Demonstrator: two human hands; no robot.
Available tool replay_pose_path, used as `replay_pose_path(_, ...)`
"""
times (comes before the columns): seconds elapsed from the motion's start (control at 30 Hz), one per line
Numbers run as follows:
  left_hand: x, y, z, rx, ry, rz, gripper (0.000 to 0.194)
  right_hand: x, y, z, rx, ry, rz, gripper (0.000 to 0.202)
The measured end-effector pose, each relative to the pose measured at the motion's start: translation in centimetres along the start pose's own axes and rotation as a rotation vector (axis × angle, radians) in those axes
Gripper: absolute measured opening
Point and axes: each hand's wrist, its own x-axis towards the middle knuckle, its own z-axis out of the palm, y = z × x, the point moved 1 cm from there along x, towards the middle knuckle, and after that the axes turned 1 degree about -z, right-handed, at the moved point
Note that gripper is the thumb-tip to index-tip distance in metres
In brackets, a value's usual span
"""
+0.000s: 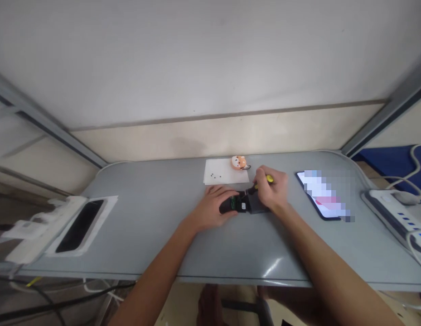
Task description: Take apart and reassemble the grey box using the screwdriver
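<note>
A small black device [243, 206] with a bit of green circuit board showing lies on the grey table. Its left end is gripped between the thumb and fingers of my left hand [213, 206]. My right hand [273, 185] is closed round a screwdriver [269, 179] with a yellow and black handle, its tip pointing down and left at the device. Whether the tip touches is too small to tell. A dark flat part [258, 206] lies against the device's right side, partly under my right hand. Several tiny dark screws [212, 175] rest on white paper [225, 174] behind my left hand.
An orange and white animal-face case [239, 162] sits on the paper's right corner. A lit phone [321, 194] lies to the right, near a power strip [397, 217] with cables. At the left are a dark phone [81, 225] on white paper and a white power strip [47, 231].
</note>
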Motion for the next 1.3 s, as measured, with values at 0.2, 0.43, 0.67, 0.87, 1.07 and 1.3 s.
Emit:
replay_pose_path(0.2, -0.2, -0.5, 0.0, -0.018, 0.017, -0.02, 0.044, 0.1, 0.2, -0.3, 0.025, 0.045, 0.042, 0.04)
replay_pose_path(0.43, -0.2, -0.5, -0.2, -0.022, 0.01, -0.036, 0.043, 0.1, 0.2, 0.0, 0.015, -0.05, 0.035, 0.042)
replay_pose_path(0.67, -0.3, 0.0, -0.5, 0.013, 0.004, -0.026, 0.038, 0.1, 0.1, 1.3, 0.329, -0.128, 0.135, 0.019)
replay_pose_path(0.87, -0.4, -0.4, 0.3, 0.039, 0.003, -0.005, 0.039, 0.9, 0.1, 1.2, 0.707, -0.28, 0.227, 0.023)
replay_pose_path(1.07, -0.3, -0.3, 0.3, 0.033, 0.024, -0.005, 0.029, 1.2, -0.3, 1.6, 1.037, -0.235, 0.466, 0.027)
replay_pose_path(1.3, -0.3, -0.6, 0.5, 0.053, 0.018, 0.01, 0.022, 1.1, -0.4, 1.7, 0.985, -0.207, 0.478, 0.029)
